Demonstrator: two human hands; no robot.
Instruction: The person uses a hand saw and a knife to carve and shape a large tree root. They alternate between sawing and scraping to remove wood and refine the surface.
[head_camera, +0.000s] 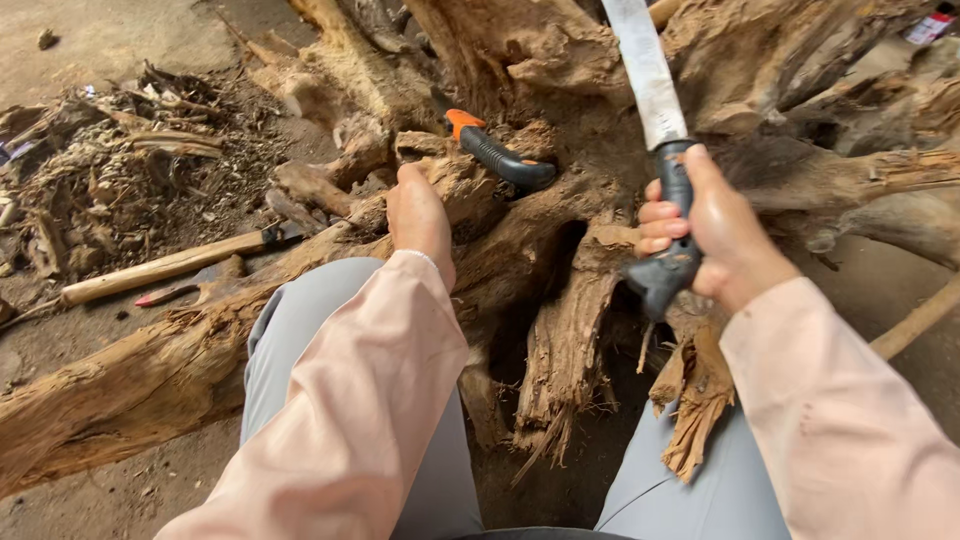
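Right hand (715, 235) clenched round the machete (655, 120) handle, blade raised over the big root stump (560, 270) between the knees; left hand (420, 215) braces flat on the wood, grasping nothing — best keep those fingers well clear of the chop

Long pale-pink sleeves (350, 400) — light grey trousers (300, 330) — bare hands.

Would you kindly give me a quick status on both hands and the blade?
Right hand shut on machete, blade raised. Left hand resting on the tree stump. Orange-and-black tool lying on the wood ahead.
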